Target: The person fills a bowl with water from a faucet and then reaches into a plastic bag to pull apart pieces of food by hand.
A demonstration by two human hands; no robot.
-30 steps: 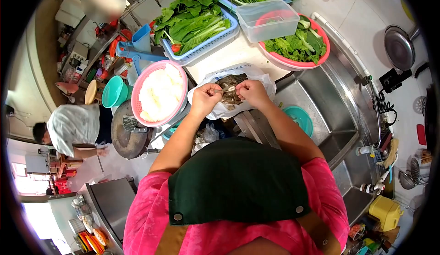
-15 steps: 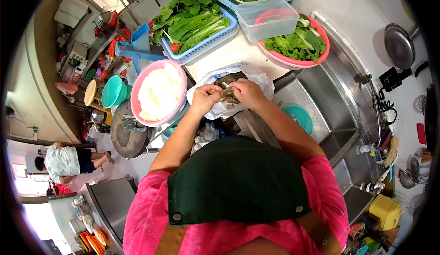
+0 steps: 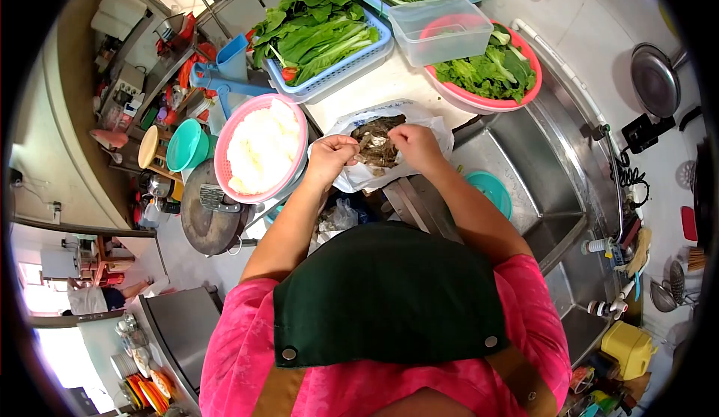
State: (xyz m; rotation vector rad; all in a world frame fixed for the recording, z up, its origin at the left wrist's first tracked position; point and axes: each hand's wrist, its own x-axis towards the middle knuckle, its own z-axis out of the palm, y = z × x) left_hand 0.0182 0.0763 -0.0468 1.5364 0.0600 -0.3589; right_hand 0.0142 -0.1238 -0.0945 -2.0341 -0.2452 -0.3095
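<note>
A white plastic bag (image 3: 358, 121) lies spread out in front of me, with a dark brown, crumpled heap (image 3: 378, 138) inside it. Some pale bits show among the brown; its kind is not clear. At the left side of the heap my left hand (image 3: 333, 159) is closed, thumb and fingers pinched together. My right hand (image 3: 417, 147) is also pinched closed, its fingertips touching or just over the heap's right edge. Whatever either hand pinches is too small or too hidden to name.
A pink basket of white food (image 3: 262, 147) stands left. Beyond the bag are a blue basket of leafy greens (image 3: 329, 72), a clear container (image 3: 442, 35) and a red-pink basin of greens (image 3: 487, 102). A steel sink (image 3: 517, 162) is right; a person (image 3: 90, 298) is far left.
My hands have moved apart, the left slightly left and the right slightly right, uncovering more of the brown heap. The person in the background has moved lower and is now partly hidden.
</note>
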